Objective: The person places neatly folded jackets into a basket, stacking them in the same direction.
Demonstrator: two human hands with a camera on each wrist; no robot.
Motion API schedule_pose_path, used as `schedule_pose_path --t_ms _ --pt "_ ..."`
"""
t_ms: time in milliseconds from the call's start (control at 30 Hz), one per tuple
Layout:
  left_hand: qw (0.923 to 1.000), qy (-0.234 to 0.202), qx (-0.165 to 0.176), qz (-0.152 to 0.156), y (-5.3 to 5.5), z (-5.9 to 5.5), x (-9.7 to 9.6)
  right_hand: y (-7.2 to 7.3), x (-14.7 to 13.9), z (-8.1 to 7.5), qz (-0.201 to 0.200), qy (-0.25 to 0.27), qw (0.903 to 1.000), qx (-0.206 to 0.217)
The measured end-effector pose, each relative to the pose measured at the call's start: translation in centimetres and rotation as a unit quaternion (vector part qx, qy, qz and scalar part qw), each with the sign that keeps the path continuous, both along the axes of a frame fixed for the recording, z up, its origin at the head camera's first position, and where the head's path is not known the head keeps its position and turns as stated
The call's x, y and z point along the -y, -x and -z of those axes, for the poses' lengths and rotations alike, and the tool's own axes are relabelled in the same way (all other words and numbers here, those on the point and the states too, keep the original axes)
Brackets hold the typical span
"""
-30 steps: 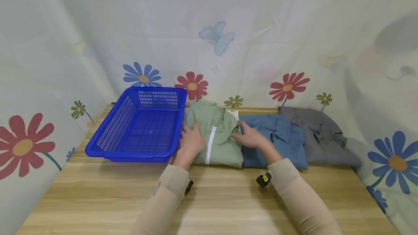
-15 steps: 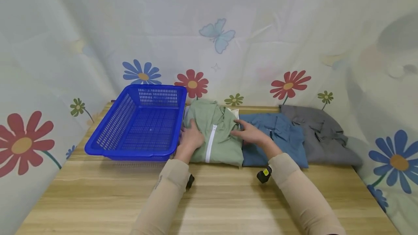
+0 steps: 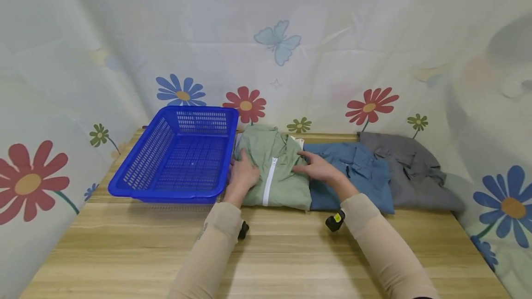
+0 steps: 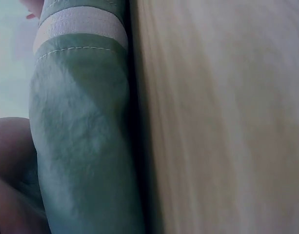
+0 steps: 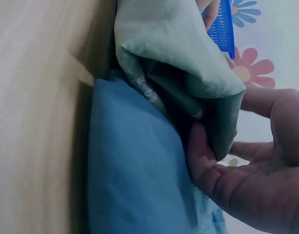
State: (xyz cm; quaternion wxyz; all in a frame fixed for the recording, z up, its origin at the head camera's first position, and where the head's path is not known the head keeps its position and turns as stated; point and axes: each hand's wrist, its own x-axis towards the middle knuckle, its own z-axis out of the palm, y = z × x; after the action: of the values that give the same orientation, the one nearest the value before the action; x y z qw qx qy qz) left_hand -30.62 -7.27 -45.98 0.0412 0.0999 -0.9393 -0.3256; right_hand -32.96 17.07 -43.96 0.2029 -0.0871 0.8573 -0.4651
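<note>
Your right hand [image 3: 320, 170] pinches the crinkly, squarish green jacket [image 3: 281, 179] between the holey plastic basket [image 3: 193, 160] and the folded blue top [image 3: 367, 181]. Your left hand [image 3: 245, 174] touches its other side; I can't tell if it grips. The jacket has stayed put since a second ago.

The right hand [image 5: 276, 187] has a corner of green cloth [image 5: 164, 34] between its fingers [image 5: 200, 161], one digit tucked into a dark, gaping fold while another reaches round the far side. Right up against that fold lies blue cloth [image 5: 134, 161], smooth along its near edge, both pieces resting on a pale wood-grained surface [image 5: 37, 122]. Past the green, I can see a bit of the left hand [image 5: 211, 14], a blue perforated basket [image 5: 222, 31] and a flower-printed backdrop [image 5: 269, 44].
</note>
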Motion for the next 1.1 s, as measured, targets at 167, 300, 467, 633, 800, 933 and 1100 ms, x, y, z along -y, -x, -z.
schedule_pose_path --t_ms 167,300,467,633,800,933,1100 --pt "1.0 -0.006 -0.004 0.002 0.1 0.1 0.2 0.1 -0.1 0.4 -0.021 0.001 0.9997 -0.012" --pt "0.9997 -0.017 -0.011 0.013 0.3 0.1 0.3 0.1 -0.5 0.2 -0.036 0.0 0.9991 -0.021" --pt "0.9989 -0.022 -0.025 0.034 0.5 -0.1 0.3 -0.1 -1.2 -0.4 -0.058 0.004 0.998 -0.025" --pt "0.9985 -0.016 -0.033 0.042 0.5 -0.4 0.5 0.0 -1.7 -0.2 -0.076 0.002 0.9964 -0.038" --pt "0.9985 -0.023 -0.03 0.04 0.3 -0.5 0.6 0.3 -2.1 0.3 -0.093 -0.001 0.9943 -0.053" --pt "0.9985 -0.032 -0.022 0.039 0.1 -0.4 0.8 0.4 -2.6 0.5 -0.108 0.037 0.9934 -0.01" --pt "0.9976 -0.056 -0.021 0.036 0.0 -0.2 1.0 0.1 -3.0 0.3 -0.087 0.085 0.9913 0.05"
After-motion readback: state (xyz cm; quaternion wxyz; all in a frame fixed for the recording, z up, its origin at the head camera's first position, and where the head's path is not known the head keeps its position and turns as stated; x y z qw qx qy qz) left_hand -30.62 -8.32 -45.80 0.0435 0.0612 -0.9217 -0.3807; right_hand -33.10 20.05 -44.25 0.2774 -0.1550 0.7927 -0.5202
